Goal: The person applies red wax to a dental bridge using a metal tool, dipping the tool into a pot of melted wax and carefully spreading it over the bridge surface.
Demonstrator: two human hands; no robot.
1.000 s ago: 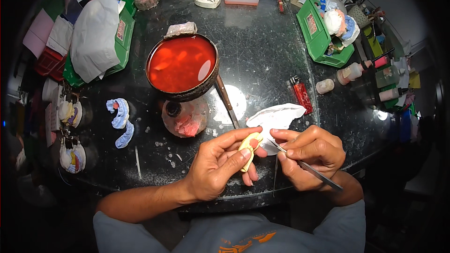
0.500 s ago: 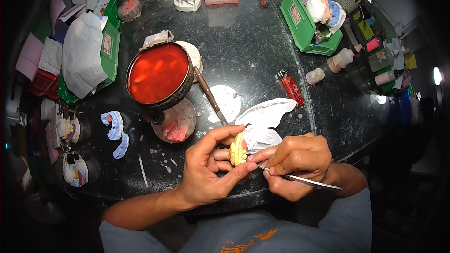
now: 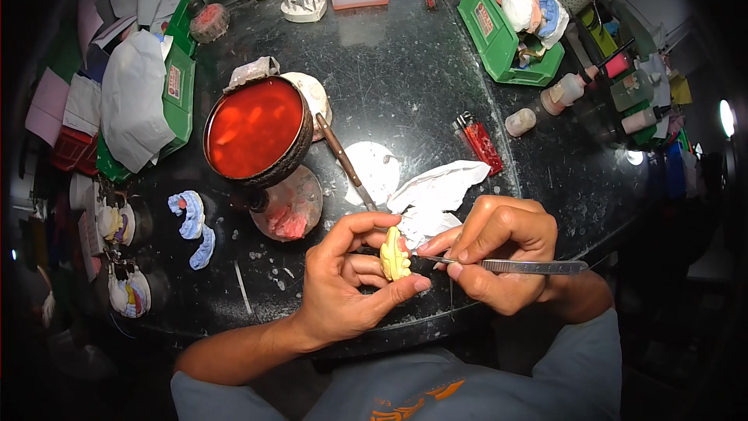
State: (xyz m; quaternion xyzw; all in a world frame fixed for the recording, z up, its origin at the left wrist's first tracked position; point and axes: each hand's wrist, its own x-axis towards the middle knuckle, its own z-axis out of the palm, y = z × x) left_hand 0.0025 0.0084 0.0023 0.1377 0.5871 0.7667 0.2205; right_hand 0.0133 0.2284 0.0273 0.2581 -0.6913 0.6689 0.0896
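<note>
My left hand (image 3: pixel 335 277) holds a small yellow dental cast (image 3: pixel 393 259) between fingertips and thumb, raised over the near edge of the bench. A bit of pink material (image 3: pixel 403 244) shows on the cast's right side. My right hand (image 3: pixel 510 253) is closed in a pen-like grip on a slim metal carving tool (image 3: pixel 541 267). The tool's flat handle sticks out to the right, and its thin tip points at the cast's right side. Whether the tip touches the cast, I cannot tell. Crumpled white paper (image 3: pixel 436 191) lies just beyond my hands.
A round pan of red liquid (image 3: pixel 255 131) stands left of centre, near a wooden-handled knife (image 3: pixel 343 156). Blue dental casts (image 3: pixel 191 218) lie farther left. A red lighter (image 3: pixel 481 144) rests right of the paper. Green bins (image 3: pixel 499 39) and small bottles (image 3: pixel 562 95) stand at right.
The carving tool has turned in my right hand: its handle end has risen and swung right, showing the flat face. The cast has tilted slightly in my left hand. The view has shifted a little.
</note>
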